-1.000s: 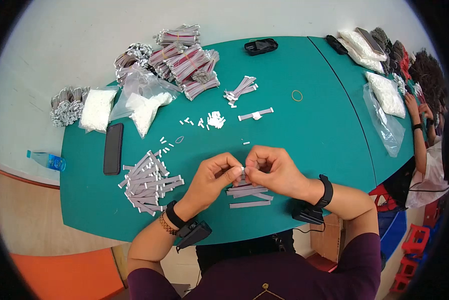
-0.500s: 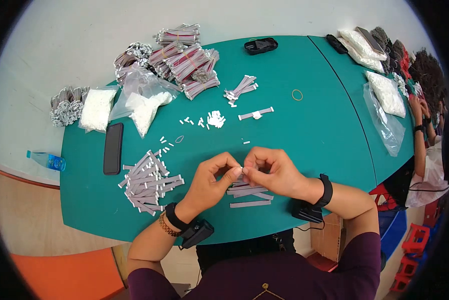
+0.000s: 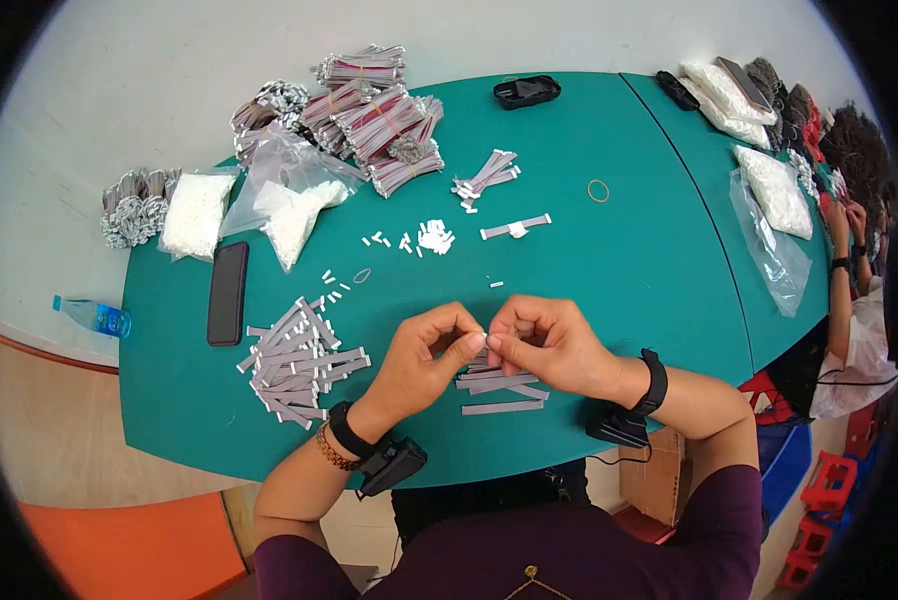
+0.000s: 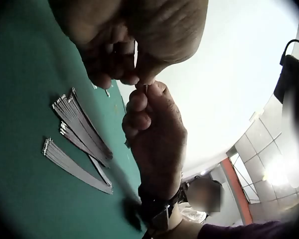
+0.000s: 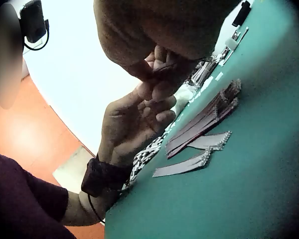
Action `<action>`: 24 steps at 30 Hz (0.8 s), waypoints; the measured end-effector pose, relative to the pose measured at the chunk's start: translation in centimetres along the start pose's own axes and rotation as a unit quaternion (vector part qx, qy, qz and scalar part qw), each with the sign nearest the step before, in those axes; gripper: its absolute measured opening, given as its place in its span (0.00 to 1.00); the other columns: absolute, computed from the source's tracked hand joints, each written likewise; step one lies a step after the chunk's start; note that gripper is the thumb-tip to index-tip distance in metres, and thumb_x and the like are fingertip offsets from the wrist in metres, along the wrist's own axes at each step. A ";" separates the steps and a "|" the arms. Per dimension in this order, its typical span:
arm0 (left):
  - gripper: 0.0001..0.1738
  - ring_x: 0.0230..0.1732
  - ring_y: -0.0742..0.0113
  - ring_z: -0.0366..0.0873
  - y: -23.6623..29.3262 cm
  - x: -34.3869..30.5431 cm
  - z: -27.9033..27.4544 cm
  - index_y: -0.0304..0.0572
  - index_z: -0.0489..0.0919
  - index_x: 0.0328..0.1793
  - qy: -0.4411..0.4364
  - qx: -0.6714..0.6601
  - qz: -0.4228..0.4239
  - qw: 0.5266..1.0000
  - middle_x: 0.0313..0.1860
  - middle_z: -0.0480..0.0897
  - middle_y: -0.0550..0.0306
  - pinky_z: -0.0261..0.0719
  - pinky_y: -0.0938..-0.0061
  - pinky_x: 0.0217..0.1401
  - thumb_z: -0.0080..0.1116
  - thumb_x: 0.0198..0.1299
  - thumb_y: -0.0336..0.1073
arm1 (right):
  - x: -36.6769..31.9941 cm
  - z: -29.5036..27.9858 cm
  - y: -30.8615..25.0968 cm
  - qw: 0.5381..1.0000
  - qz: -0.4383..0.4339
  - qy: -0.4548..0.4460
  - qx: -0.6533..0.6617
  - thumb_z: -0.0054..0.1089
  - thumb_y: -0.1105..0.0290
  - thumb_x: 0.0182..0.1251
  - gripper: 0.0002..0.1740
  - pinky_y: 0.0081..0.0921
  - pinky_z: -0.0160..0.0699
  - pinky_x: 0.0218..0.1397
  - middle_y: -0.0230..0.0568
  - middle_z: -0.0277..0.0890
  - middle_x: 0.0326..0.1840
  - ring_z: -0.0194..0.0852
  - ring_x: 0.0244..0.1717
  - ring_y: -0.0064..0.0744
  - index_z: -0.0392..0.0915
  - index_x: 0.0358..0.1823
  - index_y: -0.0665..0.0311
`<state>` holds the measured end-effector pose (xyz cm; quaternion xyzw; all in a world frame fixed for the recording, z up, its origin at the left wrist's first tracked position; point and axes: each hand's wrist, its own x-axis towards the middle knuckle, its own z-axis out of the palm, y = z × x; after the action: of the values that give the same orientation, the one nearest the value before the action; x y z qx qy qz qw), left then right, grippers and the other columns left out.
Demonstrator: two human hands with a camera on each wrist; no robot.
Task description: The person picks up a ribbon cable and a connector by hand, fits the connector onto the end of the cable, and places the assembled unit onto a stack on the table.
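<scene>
- Left hand (image 3: 424, 365): I see the grip together, thumb and finger pinching a white piece (image 3: 485, 341).
- Right hand (image 3: 554, 347): grip together, pinching it too, near strips (image 3: 503, 408).

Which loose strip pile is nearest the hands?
The small pile, just below the right hand; the big pile is off left, the far pile well beyond.

I observe a pale wall (image 3: 529, 40) behind the green table (image 3: 609, 270), an orange surface (image 3: 139, 545) lower left, red stools (image 3: 827, 482) at right, and bright glare over wall tiles (image 4: 269, 144) in the left wrist view.
</scene>
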<state>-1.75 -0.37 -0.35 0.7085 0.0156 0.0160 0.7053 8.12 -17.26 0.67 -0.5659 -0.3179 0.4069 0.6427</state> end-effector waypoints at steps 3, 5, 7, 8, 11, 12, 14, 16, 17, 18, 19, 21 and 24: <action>0.11 0.32 0.82 0.68 0.2 -0.1 0.2 0.36 0.74 0.33 0.007 0.010 0.006 1.000 0.28 0.74 0.65 0.68 0.84 0.36 0.55 0.64 0.36 | 0.0 0.1 0.2 0.998 -0.018 0.009 -0.051 0.54 0.74 0.67 0.05 0.14 0.72 0.26 0.32 0.76 0.26 0.71 0.23 0.14 0.72 0.34 0.68; 0.11 0.32 0.82 0.68 0.3 -0.1 0.2 0.36 0.74 0.33 0.004 0.012 0.008 1.000 0.28 0.74 0.65 0.68 0.84 0.36 0.56 0.64 0.36 | -0.1 0.1 0.2 0.998 -0.026 0.012 -0.060 0.54 0.74 0.67 0.05 0.14 0.71 0.25 0.32 0.75 0.25 0.70 0.22 0.14 0.72 0.34 0.69; 0.11 0.32 0.82 0.68 0.1 0.0 -0.1 0.36 0.74 0.34 -0.008 0.012 0.009 1.000 0.29 0.74 0.65 0.68 0.84 0.36 0.55 0.64 0.36 | -0.1 0.1 0.0 0.998 -0.016 0.017 -0.056 0.54 0.74 0.67 0.05 0.14 0.70 0.25 0.31 0.75 0.25 0.69 0.22 0.14 0.72 0.34 0.69; 0.10 0.32 0.81 0.68 0.1 0.2 -0.2 0.36 0.74 0.34 -0.008 -0.004 0.004 1.000 0.29 0.74 0.65 0.68 0.84 0.36 0.55 0.64 0.36 | 0.0 0.1 -0.3 0.999 -0.001 0.021 -0.046 0.55 0.73 0.67 0.05 0.14 0.70 0.24 0.31 0.75 0.25 0.69 0.22 0.13 0.72 0.34 0.68; 0.10 0.31 0.80 0.68 0.1 0.5 -0.4 0.37 0.73 0.35 -0.006 -0.041 -0.005 0.999 0.29 0.73 0.65 0.68 0.84 0.35 0.53 0.65 0.36 | 0.4 -0.2 -0.5 1.000 0.010 0.023 -0.018 0.55 0.72 0.67 0.06 0.13 0.68 0.24 0.31 0.75 0.25 0.67 0.21 0.13 0.72 0.34 0.68; 0.10 0.30 0.80 0.68 0.1 0.5 -0.3 0.37 0.73 0.35 -0.003 -0.047 -0.006 0.999 0.29 0.73 0.65 0.69 0.84 0.35 0.53 0.65 0.36 | 0.5 -0.3 -0.3 1.000 0.008 0.022 -0.008 0.55 0.71 0.67 0.06 0.13 0.68 0.23 0.31 0.75 0.25 0.67 0.21 0.12 0.72 0.35 0.67; 0.10 0.30 0.79 0.68 0.2 0.6 -0.5 0.37 0.73 0.35 0.002 -0.049 -0.005 0.999 0.28 0.73 0.65 0.69 0.83 0.35 0.52 0.66 0.36 | 0.6 -0.3 -0.3 1.000 0.009 0.024 -0.002 0.55 0.71 0.67 0.07 0.12 0.66 0.22 0.30 0.74 0.24 0.66 0.21 0.12 0.73 0.34 0.67; 0.10 0.29 0.79 0.68 0.3 0.6 -0.7 0.38 0.73 0.35 0.004 -0.046 -0.001 0.999 0.28 0.72 0.65 0.69 0.83 0.34 0.51 0.66 0.36 | 0.6 -0.4 -0.2 1.000 0.016 0.020 -0.017 0.55 0.70 0.67 0.07 0.12 0.64 0.22 0.30 0.74 0.23 0.65 0.20 0.11 0.73 0.33 0.66; 0.10 0.30 0.79 0.68 0.3 0.7 -0.8 0.38 0.73 0.36 0.000 -0.045 -0.007 0.999 0.29 0.73 0.65 0.69 0.83 0.34 0.51 0.66 0.36 | 0.7 -0.6 -0.2 0.999 0.023 0.014 -0.034 0.55 0.70 0.68 0.07 0.12 0.63 0.21 0.29 0.74 0.22 0.65 0.20 0.10 0.73 0.32 0.66; 0.10 0.30 0.79 0.69 0.3 0.7 -0.9 0.37 0.73 0.36 -0.004 -0.044 -0.012 0.999 0.29 0.73 0.65 0.69 0.83 0.34 0.51 0.66 0.36 | 0.6 -0.6 -0.2 0.998 0.029 0.009 -0.051 0.55 0.70 0.68 0.08 0.12 0.62 0.21 0.29 0.73 0.21 0.64 0.20 0.10 0.73 0.32 0.66; 0.10 0.31 0.80 0.69 0.3 0.7 -0.9 0.37 0.73 0.37 -0.008 -0.043 -0.017 0.999 0.30 0.74 0.65 0.69 0.83 0.34 0.51 0.66 0.36 | 0.6 -0.7 -0.3 0.998 0.030 0.007 -0.059 0.54 0.70 0.68 0.08 0.12 0.62 0.21 0.29 0.73 0.20 0.64 0.20 0.10 0.73 0.31 0.66; 0.09 0.32 0.81 0.70 0.5 0.8 -0.8 0.37 0.75 0.37 -0.007 -0.029 -0.022 0.999 0.31 0.75 0.64 0.69 0.84 0.34 0.53 0.65 0.36 | 0.6 -0.7 -0.5 0.997 0.029 0.002 -0.076 0.54 0.70 0.68 0.09 0.12 0.60 0.20 0.28 0.73 0.19 0.63 0.19 0.10 0.73 0.30 0.66; 0.08 0.31 0.82 0.70 0.5 0.6 -0.8 0.35 0.77 0.36 0.012 -0.005 0.001 1.000 0.30 0.77 0.64 0.69 0.85 0.33 0.55 0.64 0.34 | 0.5 -0.4 0.0 0.996 0.001 -0.009 -0.087 0.54 0.70 0.68 0.09 0.13 0.60 0.20 0.28 0.73 0.19 0.63 0.19 0.10 0.73 0.29 0.66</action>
<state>-1.21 0.49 0.15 0.7045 0.0232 0.0250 0.7089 8.69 -17.01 0.56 -0.6163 -0.3571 0.3839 0.5876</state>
